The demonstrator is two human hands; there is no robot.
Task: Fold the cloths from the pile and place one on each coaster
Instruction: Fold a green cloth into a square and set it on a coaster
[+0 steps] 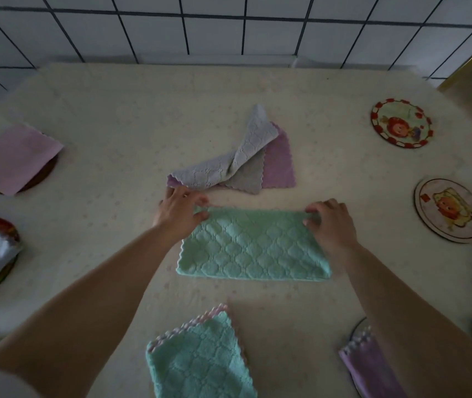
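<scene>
Both arms reach forward, left hand point(179, 215) and right hand point(329, 222) pinching with curled fingers.

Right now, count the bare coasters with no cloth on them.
2, both at the table's right side: one far coaster and one nearer coaster. The other coasters in view carry cloths; more may lie outside the frame.

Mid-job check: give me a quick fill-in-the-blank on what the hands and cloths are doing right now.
1. Both hands, left hand and right hand, grip the far edge of the ____ cloth.
2. That cloth is folded in ____.
3. The pile beyond it holds grey and ____ cloths.
4. The two bare coasters lie on the ____ side of the table.

Missing words: green; half; purple; right
</scene>
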